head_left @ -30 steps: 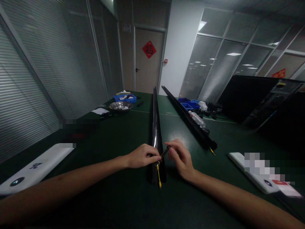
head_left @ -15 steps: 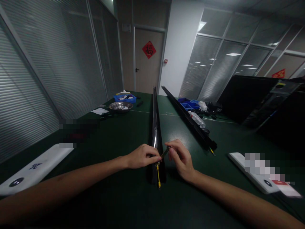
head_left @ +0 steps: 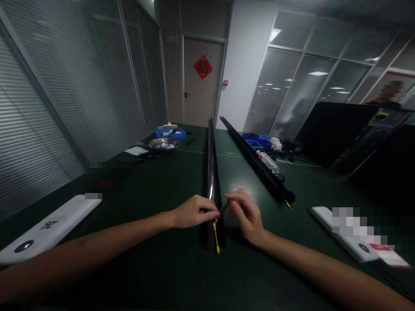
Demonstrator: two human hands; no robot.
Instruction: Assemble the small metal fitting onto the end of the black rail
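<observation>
A long black channel-shaped rail (head_left: 212, 172) runs lengthwise down the table in front of me. At its near end, a short yellow cable (head_left: 217, 239) with a plug hangs out from a small metal fitting. My right hand (head_left: 247, 216) is closed, thumb and forefinger pinching one end of a small metal wrench (head_left: 225, 207). Over the rail's near end, my left hand (head_left: 196, 212) is closed too, its fingertips pressed on the wrench's other end beside the fitting. The fingers partly hide the wrench head and the fitting.
A second black rail (head_left: 259, 162) lies to the right, a plastic bottle (head_left: 268, 162) beside it. Blue bins (head_left: 257, 142) stand behind. At the left are a metal bowl (head_left: 164, 144) and a blue basket (head_left: 170, 133). White devices (head_left: 48, 229) flank my arms. A person appears far right.
Both hands and the wrench hold nearly the same position. The yellow cable's end has shifted slightly to the right. A person has come into view behind the dark panel at the far right.
</observation>
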